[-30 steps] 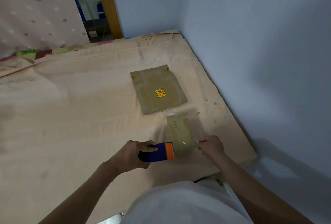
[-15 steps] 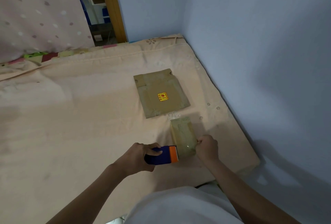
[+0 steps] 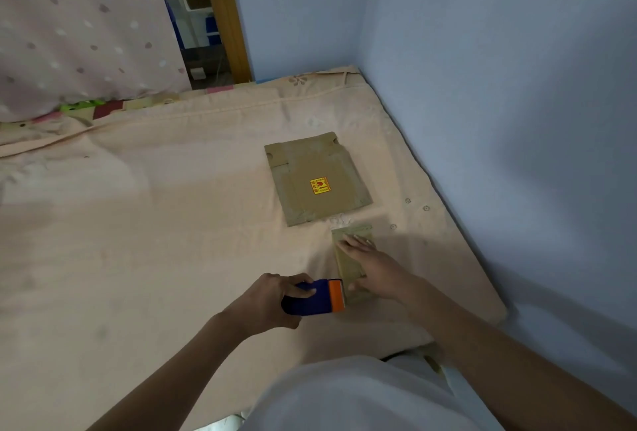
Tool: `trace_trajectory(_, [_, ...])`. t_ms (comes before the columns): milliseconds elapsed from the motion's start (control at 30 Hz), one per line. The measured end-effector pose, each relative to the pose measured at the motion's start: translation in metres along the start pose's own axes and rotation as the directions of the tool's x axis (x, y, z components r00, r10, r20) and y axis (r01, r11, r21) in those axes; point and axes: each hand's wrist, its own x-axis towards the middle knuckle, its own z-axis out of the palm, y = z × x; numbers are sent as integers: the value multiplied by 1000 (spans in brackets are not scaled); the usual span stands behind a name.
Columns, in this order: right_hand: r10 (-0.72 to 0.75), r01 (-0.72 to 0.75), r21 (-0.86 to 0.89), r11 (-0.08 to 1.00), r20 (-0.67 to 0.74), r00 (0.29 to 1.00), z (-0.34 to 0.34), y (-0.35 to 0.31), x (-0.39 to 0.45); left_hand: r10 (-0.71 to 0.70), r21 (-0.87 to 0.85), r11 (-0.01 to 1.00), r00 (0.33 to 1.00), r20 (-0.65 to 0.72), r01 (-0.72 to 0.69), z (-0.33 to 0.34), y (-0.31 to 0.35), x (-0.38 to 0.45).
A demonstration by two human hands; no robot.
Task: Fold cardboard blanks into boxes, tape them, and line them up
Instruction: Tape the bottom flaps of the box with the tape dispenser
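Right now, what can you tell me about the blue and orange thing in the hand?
The tape dispenser looks like plastic: a dark blue body with an orange band at its right end. It lies sideways, low over the peach bedsheet. The left hand grips its blue part, and its orange end meets the small cardboard box, which the right hand presses flat.

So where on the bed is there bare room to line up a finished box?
Free: the sheet left of the flat cardboard blanks and left hand. Crowded: the wall side, where the right hand presses the small box beside the tape dispenser.
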Motion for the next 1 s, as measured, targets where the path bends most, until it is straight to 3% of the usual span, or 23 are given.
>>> trace_trajectory(200, [14, -5, 158, 987, -55, 998, 6, 15, 1, 5, -43, 999, 1000, -6, -5, 2, 3, -6])
trace_trajectory(633, [20, -9, 185, 983, -55, 998, 9, 18, 5, -3, -164, 986, 998, -56, -7, -12, -3, -21])
trace_trajectory(1000, [43, -32, 213, 977, -50, 998, 9, 19, 7, 19, -55, 998, 998, -65, -22, -26, 14, -32])
